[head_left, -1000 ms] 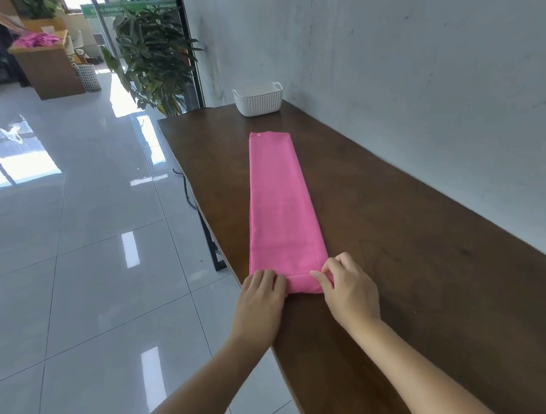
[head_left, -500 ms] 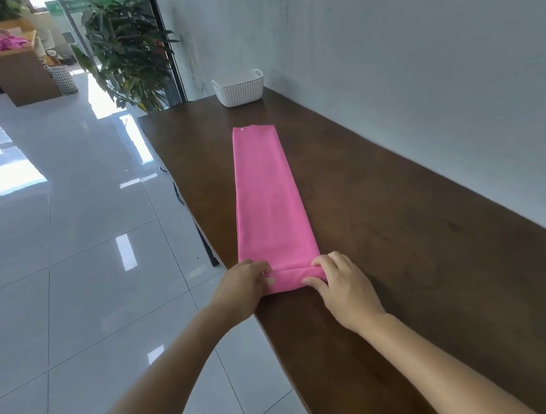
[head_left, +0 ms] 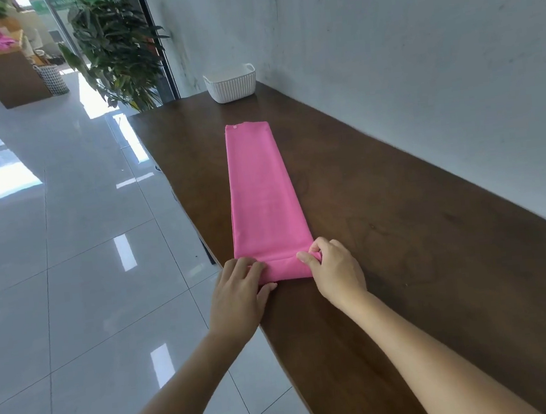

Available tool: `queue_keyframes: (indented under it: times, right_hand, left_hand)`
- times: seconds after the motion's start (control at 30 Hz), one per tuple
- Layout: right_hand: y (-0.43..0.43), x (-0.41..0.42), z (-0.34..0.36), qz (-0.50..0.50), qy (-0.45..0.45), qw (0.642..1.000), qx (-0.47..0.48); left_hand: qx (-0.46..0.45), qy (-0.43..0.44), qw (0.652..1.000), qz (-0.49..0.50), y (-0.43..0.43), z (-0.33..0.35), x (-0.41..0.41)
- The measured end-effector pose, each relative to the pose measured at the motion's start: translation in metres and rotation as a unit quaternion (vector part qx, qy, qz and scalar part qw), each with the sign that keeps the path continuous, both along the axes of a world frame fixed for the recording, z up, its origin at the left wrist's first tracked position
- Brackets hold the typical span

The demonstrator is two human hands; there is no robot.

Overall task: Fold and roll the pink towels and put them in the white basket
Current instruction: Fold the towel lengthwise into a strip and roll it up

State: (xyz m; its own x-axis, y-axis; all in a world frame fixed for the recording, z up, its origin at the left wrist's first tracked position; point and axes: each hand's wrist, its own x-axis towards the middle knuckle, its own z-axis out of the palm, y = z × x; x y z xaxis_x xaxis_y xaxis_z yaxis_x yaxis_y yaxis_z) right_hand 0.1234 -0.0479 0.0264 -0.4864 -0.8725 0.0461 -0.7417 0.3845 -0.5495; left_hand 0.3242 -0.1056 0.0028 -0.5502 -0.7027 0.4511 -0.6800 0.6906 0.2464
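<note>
At the counter's (head_left: 401,227) near left edge: towel (head_left: 262,194) lies folded into a long strip running toward the far corner, where the basket (head_left: 231,84) stands, well apart. Left hand (head_left: 240,294) and right hand (head_left: 333,269) each pinch one end of a first small roll. Judgement: folding done, rolling barely begun, basket step left. Basket's inside hidden.

Brown table (head_left: 405,260) carries pink towel (head_left: 260,191) and white basket (head_left: 231,84).
</note>
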Motion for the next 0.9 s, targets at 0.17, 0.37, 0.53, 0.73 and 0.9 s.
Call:
queue_keyframes:
  times: [0.17,0.37,0.53,0.73,0.9]
  right_hand:
    - [-0.002,0.008,-0.006,0.057,0.211,0.974,-0.065]
    - [0.017,0.002,-0.018,0.128,0.242,0.958,-0.082]
    - [0.041,0.0,-0.017,0.147,0.17,0.971,-0.079]
    - [0.048,0.005,-0.016,0.127,0.069,0.989,-0.044]
    - [0.036,0.0,-0.005,0.118,0.005,0.993,-0.018]
  left_hand:
    - [0.064,0.013,0.998,0.02,-0.011,0.005,-0.007]
    - [0.211,0.011,0.978,-0.001,-0.026,0.024,-0.007]
    - [0.35,-0.016,0.936,-0.011,-0.029,0.032,0.002]
    - [0.392,-0.006,0.92,0.009,-0.027,0.032,0.0]
    - [0.273,0.068,0.958,0.063,-0.017,0.027,-0.003]
